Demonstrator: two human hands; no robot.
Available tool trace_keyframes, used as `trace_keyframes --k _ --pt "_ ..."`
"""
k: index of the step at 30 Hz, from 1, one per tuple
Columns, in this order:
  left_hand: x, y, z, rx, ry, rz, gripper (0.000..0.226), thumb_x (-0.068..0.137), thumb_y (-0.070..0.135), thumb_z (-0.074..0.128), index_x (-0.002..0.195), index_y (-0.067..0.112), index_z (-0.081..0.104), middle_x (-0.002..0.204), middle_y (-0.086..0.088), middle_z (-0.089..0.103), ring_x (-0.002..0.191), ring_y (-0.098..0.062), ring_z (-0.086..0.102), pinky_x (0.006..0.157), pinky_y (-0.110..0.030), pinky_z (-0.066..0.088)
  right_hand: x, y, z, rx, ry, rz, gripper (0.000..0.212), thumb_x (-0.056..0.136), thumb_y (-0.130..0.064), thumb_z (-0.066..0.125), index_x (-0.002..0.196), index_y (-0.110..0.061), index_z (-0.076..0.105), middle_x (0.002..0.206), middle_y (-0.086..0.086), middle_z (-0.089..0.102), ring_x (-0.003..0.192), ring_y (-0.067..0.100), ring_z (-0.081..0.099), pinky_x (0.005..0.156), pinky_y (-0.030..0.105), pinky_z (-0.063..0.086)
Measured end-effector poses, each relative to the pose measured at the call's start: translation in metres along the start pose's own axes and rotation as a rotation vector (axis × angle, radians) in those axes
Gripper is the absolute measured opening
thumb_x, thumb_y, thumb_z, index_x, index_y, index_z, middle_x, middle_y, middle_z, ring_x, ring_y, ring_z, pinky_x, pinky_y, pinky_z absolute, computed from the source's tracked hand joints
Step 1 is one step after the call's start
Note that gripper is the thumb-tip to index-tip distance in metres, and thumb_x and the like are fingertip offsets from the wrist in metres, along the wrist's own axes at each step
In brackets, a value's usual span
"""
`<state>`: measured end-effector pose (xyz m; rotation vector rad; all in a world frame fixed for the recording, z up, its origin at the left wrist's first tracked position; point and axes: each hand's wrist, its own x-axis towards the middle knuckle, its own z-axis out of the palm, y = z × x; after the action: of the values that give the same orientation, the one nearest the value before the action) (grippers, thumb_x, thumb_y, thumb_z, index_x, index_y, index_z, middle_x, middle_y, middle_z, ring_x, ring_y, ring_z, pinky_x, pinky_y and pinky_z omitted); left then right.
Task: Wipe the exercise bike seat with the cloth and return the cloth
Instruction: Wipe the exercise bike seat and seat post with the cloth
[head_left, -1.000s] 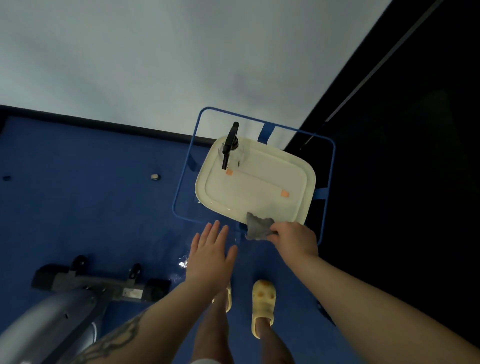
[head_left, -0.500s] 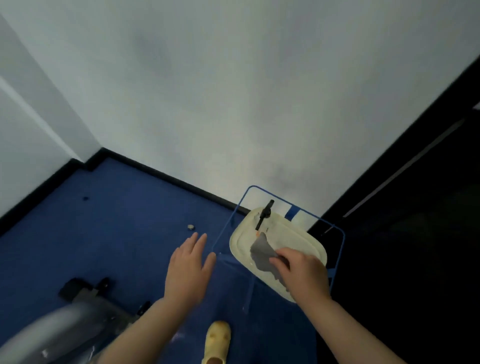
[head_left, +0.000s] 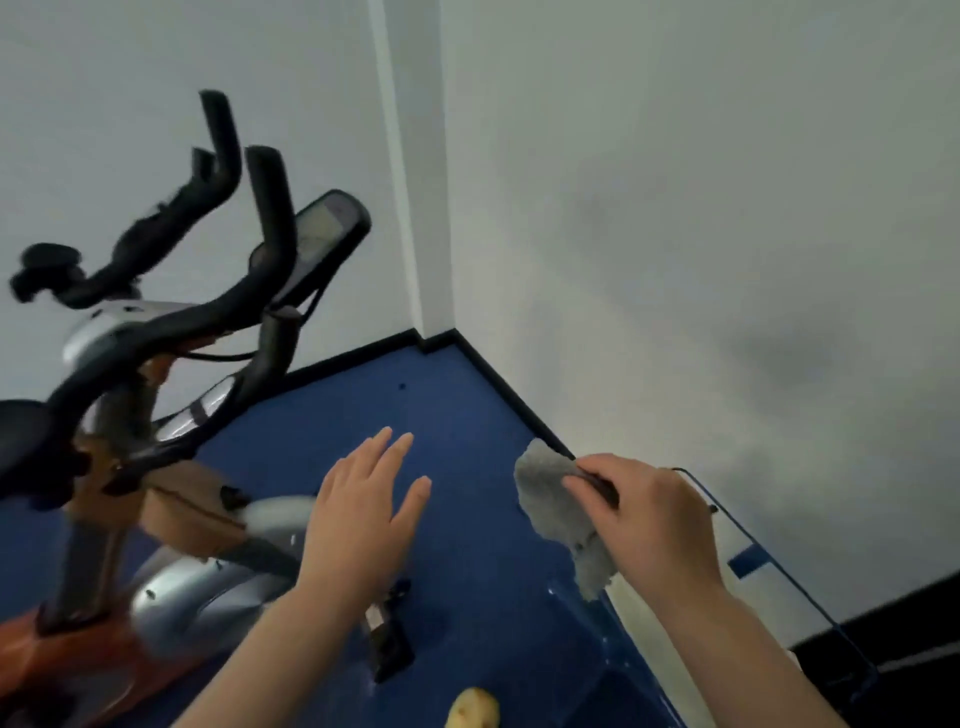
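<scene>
A white-walled corner and blue floor (head_left: 457, 415) are seen, with the exercise bike (head_left: 171, 395) filling the left of the view. Its handlebars (head_left: 228, 218) and console (head_left: 324, 234) are raised above the frame; what appears to be the dark seat (head_left: 23, 431) is cut by the view's edge on the bike's near side, and its surface cannot be made out clearly. A blue wire stand (head_left: 779, 561) is set against the wall, well apart from the bike on its right.

The left hand (head_left: 363, 514) is held flat and empty just beside the bike frame, fingers spread apart and nothing grasped, probably kept free for balance or to steady the bike. The right hand (head_left: 654, 525) is carried farther from the bike, between it and the stand, its grip pinched closed on the upper edge of the grey cloth (head_left: 558, 509). The cloth is left hanging limp below the fingers, clear of every surface, which suits carrying rather than wiping.

The wiping is judged not yet begun: the cloth is still well apart from the seat. A toe of a yellow slipper (head_left: 475, 709) is glimpsed on the floor, nearer the viewer than the bike.
</scene>
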<state>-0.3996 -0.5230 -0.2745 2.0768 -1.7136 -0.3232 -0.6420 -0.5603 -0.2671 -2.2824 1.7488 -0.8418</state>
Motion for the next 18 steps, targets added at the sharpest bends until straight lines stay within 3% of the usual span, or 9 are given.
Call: trace_keyframes --k 2,7,11,18 --pt "-0.026 -0.016 -0.022 0.024 0.049 -0.045 0.056 0.094 0.046 0.037 0.146 0.03 0.025 0.156 0.008 0.018 0.144 -0.013 0.014 0.119 -0.033 0.011 0.001 -0.026 0.003 0.026 -0.006 -0.079 0.011 0.086 -0.038 0.066 0.089 -0.029 0.071 0.071 -0.011 0.071 0.061 0.018 0.062 0.054 0.031 0.051" --pt "-0.095 -0.064 -0.065 0.028 0.16 -0.242 0.056 0.093 0.049 0.037 0.145 0.032 0.026 0.156 0.011 0.019 0.143 -0.011 0.016 0.117 -0.032 0.013 -0.007 -0.098 0.016 0.129 -0.036 -0.27 0.008 0.083 -0.033 0.07 0.089 -0.029 0.074 0.071 -0.015 0.07 0.058 0.011 0.06 0.051 0.014 0.037" --pt "-0.152 -0.099 -0.099 0.042 0.27 -0.404 0.055 0.093 0.048 0.038 0.144 0.032 0.029 0.155 0.011 0.022 0.142 -0.011 0.019 0.117 -0.032 0.016 -0.02 -0.161 0.038 0.212 -0.132 -0.426 0.015 0.084 -0.038 0.065 0.094 -0.03 0.073 0.078 -0.015 0.072 0.066 0.013 0.065 0.057 0.029 0.052" --pt "-0.253 -0.168 -0.157 0.075 0.43 -0.636 0.052 0.092 0.048 0.038 0.142 0.035 0.031 0.153 0.013 0.026 0.141 -0.011 0.02 0.117 -0.033 0.017 -0.07 -0.286 0.078 0.282 -0.252 -0.684 0.013 0.082 -0.036 0.07 0.092 -0.029 0.074 0.074 -0.014 0.072 0.061 0.012 0.064 0.048 0.03 0.051"
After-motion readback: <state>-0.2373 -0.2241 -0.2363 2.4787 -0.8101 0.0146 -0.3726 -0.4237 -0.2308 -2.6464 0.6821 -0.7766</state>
